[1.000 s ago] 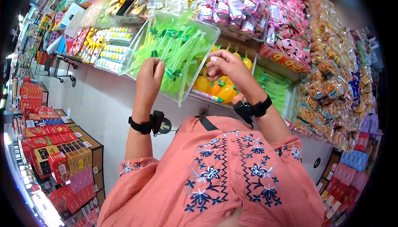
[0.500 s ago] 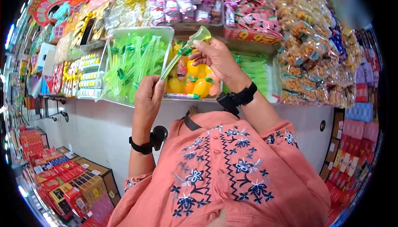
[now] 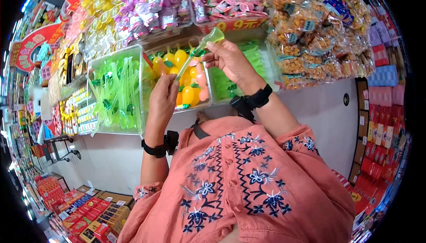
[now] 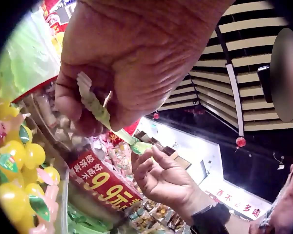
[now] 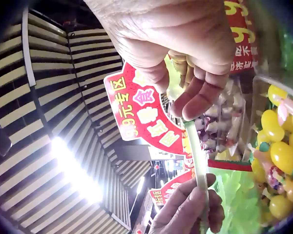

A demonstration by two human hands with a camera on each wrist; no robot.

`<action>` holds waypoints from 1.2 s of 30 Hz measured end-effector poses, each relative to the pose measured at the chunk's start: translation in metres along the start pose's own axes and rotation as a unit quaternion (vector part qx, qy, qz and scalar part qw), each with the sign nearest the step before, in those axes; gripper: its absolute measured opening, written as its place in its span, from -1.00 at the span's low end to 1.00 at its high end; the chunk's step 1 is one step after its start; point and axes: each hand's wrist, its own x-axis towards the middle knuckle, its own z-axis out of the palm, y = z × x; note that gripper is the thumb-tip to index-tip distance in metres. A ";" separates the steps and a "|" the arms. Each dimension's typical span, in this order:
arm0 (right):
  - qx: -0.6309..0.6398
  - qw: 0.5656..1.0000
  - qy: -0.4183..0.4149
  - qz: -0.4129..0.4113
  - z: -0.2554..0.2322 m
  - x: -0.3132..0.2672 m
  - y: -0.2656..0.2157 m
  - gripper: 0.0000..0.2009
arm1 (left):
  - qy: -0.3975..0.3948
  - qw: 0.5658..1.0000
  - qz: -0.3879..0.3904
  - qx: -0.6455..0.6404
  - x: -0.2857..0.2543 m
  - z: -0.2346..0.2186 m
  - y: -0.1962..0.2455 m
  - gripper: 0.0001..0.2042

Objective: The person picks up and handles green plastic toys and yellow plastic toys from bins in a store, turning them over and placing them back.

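A long, see-through green tube (image 3: 185, 68) with a flared end stretches slantwise between my two hands. My left hand (image 3: 162, 94) pinches its thin lower end between thumb and fingers. Near the flared top, my right hand (image 3: 233, 63) grips it, by a darker green leaf-like band. In the left wrist view, the pale tip of the tube (image 4: 101, 116) pokes out past the left fingers. The right wrist view shows the right hand (image 5: 171, 44) curled round the upper part and the left hand (image 5: 183, 209) below on the shaft.
Below the hands stands a bin of yellow mango-shaped items (image 3: 190, 96). Bins of similar green tubes flank it, one at left (image 3: 117, 92) and one at right (image 3: 242, 81). Purple packets (image 3: 153, 8) and a red price sign (image 3: 239, 22) lie beyond. Bagged snacks (image 3: 306, 43) hang at right.
One second ago the hands were over the left bin with no tube visible between them; half a second ago the tube was stretched between them. The bins have shifted left in view.
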 end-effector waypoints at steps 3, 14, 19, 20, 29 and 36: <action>0.011 1.000 0.006 -0.008 -0.020 -0.007 -0.009 -0.74 | -0.024 1.000 0.010 -0.008 0.011 0.018 -0.002 -0.79; -0.005 0.996 0.067 -0.060 -0.060 -0.027 -0.032 -0.69 | -0.211 0.969 -0.104 -0.074 0.039 0.064 0.012 -0.77; -0.030 0.994 0.072 -0.070 -0.070 -0.032 -0.033 -0.68 | -0.229 0.966 -0.066 -0.101 0.055 0.094 0.023 -0.77; -0.038 0.994 0.073 -0.073 -0.070 -0.033 -0.034 -0.67 | -0.230 0.964 -0.066 -0.118 0.058 0.101 0.025 -0.77; -0.014 0.991 0.109 -0.075 -0.099 -0.041 -0.036 -0.68 | -0.293 0.941 -0.063 -0.158 0.080 0.133 0.027 -0.77; 0.023 0.986 0.158 -0.043 -0.148 -0.026 0.000 -0.69 | -0.284 0.957 0.013 0.066 0.127 0.156 -0.007 -0.72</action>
